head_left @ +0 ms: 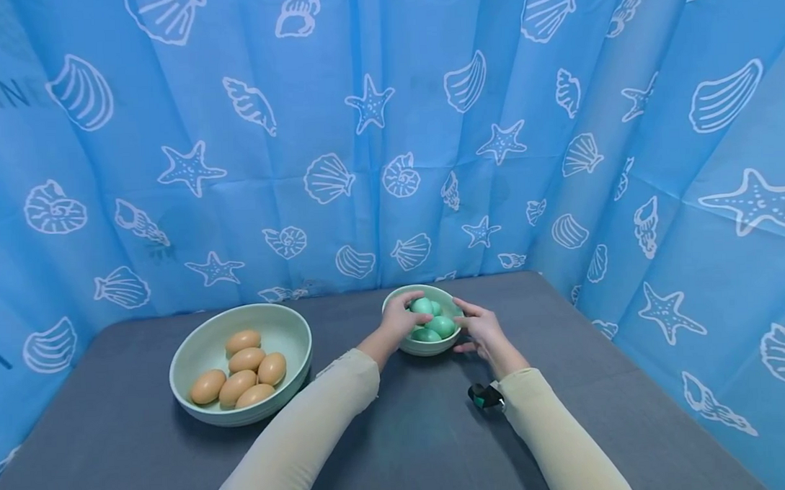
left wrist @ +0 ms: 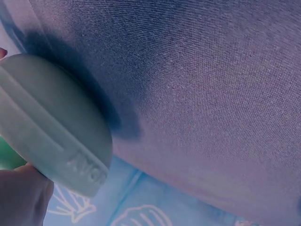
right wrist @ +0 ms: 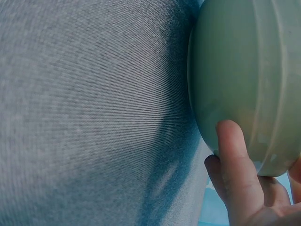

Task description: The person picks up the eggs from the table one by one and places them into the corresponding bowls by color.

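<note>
A small pale green bowl [head_left: 425, 350] holding several green eggs [head_left: 441, 326] stands near the back of the table. My left hand [head_left: 398, 321] reaches over its left rim, with fingers and thumb on either side of a green egg [head_left: 422, 306]. The left wrist view shows the bowl's outer wall [left wrist: 56, 113], with a thumb at its rim and a bit of green egg beside it. On the right side my right hand [head_left: 488, 332] grips the bowl, fingers [right wrist: 233, 155] against the outer wall in the right wrist view.
A larger pale green bowl [head_left: 285, 332] with several brown eggs [head_left: 238, 387] stands to the left on the grey cloth-covered table [head_left: 412, 439]. A blue curtain [head_left: 363, 145] with white shells and starfish hangs behind and along the right. A black band [head_left: 485, 395] hangs by my right sleeve.
</note>
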Available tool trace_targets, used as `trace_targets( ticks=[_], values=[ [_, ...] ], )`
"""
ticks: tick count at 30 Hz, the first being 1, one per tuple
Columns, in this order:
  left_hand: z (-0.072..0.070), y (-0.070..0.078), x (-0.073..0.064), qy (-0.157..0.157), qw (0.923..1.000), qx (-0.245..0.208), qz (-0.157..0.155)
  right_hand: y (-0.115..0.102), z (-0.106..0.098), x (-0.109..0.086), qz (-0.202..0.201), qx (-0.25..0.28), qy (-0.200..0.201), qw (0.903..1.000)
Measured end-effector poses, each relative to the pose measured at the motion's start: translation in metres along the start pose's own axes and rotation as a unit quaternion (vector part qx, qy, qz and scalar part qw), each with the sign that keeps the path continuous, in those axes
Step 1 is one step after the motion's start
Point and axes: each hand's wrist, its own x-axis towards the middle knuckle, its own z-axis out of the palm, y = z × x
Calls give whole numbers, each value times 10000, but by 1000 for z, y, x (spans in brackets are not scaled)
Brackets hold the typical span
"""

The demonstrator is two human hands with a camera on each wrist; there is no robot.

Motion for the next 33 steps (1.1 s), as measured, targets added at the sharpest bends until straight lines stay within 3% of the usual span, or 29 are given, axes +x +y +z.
trace_targets(
  ticks=[23,33],
  values=[
    [4,1,8,142,9997,20,-199,-1,1,0,10,37,-21,10000],
    [3,6,9,103,9976,466,-498,-1,0,-2,-28,17,-55,10000]
  ],
)
